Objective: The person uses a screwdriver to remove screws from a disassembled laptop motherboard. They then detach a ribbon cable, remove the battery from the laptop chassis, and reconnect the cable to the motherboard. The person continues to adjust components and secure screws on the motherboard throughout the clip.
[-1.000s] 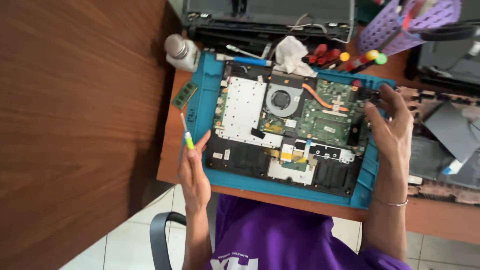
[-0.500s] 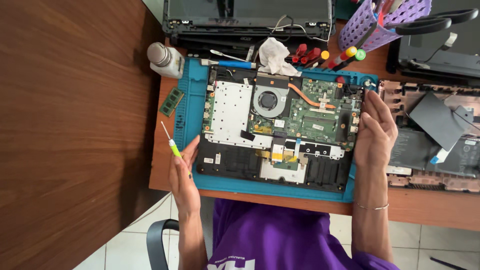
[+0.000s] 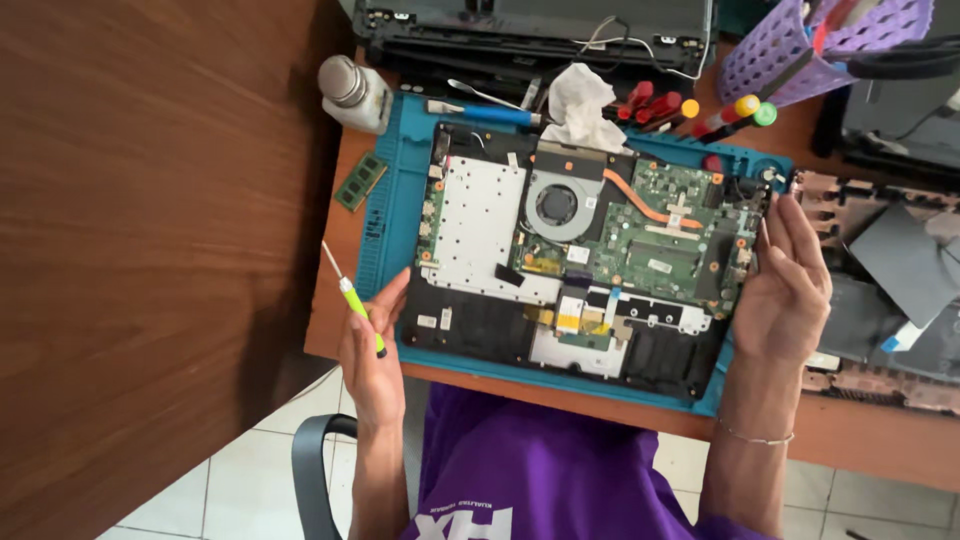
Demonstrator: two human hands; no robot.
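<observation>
1. Opened laptop (image 3: 580, 270) lies bottom-up and flat on a blue work mat (image 3: 392, 215), so the board, fan and cables face up where the person can get at them. Mat sits on a small brown desk (image 3: 880, 440), at its near edge close to the person's body.
2. Left hand (image 3: 372, 350) is closed around a small green-handled screwdriver (image 3: 352, 298). Shaft points up and to the far left, away from the laptop, so the tip is parked, not on any screw. The fingers of that hand rest at the laptop's near left corner, apparently steadying it.
3. Right hand (image 3: 785, 285) holds nothing. Fingers are loosely curled and pressed along the laptop's right edge, fingertips near the far right corner. Reads as bracing or gripping the shell from that side; can't tell if the fingers hook under the edge.
4. The two hands flank the laptop left and right, so it is held between them rather than worked on with the tool.
5. Memory stick (image 3: 360, 181) lies loose on the desk just left of the mat, set aside clear of the work.
6. White bottle (image 3: 355, 92) stands at the far left corner of the mat, within reach.
7. Crumpled tissue (image 3: 585, 105) and red-handled screwdrivers (image 3: 650, 103) lie along the far edge, with a purple basket (image 3: 800, 45) of tools further right.
8. Another laptop shell (image 3: 535, 30) sits on the far side, more parts (image 3: 890, 270) to the right.
</observation>
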